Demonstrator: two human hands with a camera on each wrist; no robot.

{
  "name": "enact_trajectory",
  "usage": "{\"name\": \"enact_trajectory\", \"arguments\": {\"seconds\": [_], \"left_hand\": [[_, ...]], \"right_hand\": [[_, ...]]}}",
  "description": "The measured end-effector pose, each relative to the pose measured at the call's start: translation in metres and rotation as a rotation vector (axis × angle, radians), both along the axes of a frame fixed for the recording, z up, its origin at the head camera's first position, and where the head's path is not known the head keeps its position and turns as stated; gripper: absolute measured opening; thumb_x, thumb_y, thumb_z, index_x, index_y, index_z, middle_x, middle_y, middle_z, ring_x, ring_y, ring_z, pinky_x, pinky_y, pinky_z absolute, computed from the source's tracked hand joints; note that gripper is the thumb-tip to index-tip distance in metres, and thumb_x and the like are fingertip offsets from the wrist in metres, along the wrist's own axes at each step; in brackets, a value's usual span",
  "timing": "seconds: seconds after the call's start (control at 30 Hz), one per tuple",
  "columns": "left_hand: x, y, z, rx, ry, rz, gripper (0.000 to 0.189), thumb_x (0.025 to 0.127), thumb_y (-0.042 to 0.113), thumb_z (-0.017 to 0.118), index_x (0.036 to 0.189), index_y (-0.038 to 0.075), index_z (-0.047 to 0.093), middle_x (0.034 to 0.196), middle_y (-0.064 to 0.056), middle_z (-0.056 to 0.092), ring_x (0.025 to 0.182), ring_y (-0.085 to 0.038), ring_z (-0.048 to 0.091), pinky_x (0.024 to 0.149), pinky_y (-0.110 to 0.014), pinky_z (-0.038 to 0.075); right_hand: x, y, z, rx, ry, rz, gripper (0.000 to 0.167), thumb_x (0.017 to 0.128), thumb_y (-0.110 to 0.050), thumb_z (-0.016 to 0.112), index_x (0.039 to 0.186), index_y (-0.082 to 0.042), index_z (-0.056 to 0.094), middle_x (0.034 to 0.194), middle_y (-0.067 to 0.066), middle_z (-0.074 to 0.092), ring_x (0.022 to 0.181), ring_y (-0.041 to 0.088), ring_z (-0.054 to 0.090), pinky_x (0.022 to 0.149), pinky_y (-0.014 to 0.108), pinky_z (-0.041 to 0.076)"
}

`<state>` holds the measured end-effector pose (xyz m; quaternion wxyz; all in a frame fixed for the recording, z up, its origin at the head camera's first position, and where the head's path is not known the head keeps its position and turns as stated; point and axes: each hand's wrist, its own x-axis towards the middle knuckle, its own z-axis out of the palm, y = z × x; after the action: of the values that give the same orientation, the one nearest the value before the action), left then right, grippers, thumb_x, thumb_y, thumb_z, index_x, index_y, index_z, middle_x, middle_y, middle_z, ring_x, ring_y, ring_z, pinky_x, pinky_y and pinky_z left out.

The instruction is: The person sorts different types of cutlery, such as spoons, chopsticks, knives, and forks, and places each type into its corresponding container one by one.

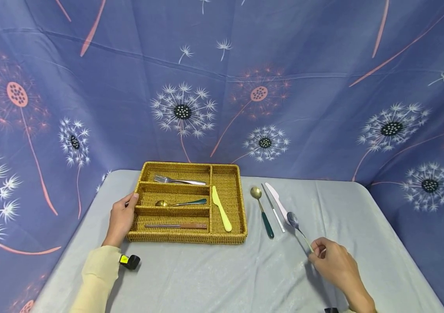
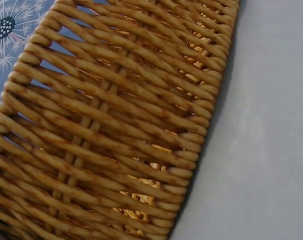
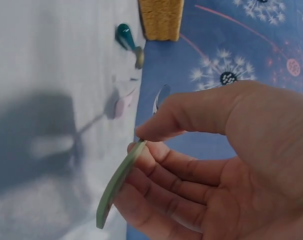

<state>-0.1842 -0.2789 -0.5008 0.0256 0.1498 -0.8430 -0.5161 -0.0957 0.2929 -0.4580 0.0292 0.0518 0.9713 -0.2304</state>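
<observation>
My right hand pinches a spoon by its pale green handle between thumb and fingertips. The spoon's bowl points away and overlaps the pink knife in the head view. At the left wall of a woven cutlery tray, my left hand grips the rim. Inside the tray lie a fork, a gold spoon with a dark green handle, brown chopsticks and a yellow knife, each in its own compartment. The left wrist view is filled by the tray's woven wall.
Right of the tray, on the grey tablecloth, lie a gold spoon with a green handle and slim white-and-grey chopsticks, beside the pink knife. A blue dandelion-patterned curtain hangs behind the table and along its sides.
</observation>
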Motion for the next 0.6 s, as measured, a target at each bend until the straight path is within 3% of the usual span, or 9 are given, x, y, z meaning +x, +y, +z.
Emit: {"name": "enact_trajectory", "arguments": {"seconds": [0.23,0.6], "left_hand": [[0.000,0.001,0.000,-0.001,0.011,0.006,0.069,0.116,0.052,0.039,0.165,0.004,0.040,0.169,-0.022,0.037,0.159,-0.044,0.029,0.130,-0.059,0.026],[0.001,0.001,0.000,-0.004,-0.001,-0.002,0.067,0.116,0.050,0.039,0.166,0.006,0.039,0.170,-0.021,0.035,0.160,-0.043,0.026,0.130,-0.060,0.024]], "right_hand": [[-0.010,-0.019,0.010,-0.011,0.098,0.087,0.012,0.084,-0.007,0.072,0.096,-0.011,0.074,0.079,-0.007,0.066,0.071,0.011,0.058,0.058,0.033,0.044],[-0.041,-0.063,0.036,-0.012,0.245,0.283,0.016,0.085,0.000,0.070,0.092,-0.014,0.072,0.073,-0.010,0.061,0.063,0.006,0.051,0.053,0.031,0.041]]}}
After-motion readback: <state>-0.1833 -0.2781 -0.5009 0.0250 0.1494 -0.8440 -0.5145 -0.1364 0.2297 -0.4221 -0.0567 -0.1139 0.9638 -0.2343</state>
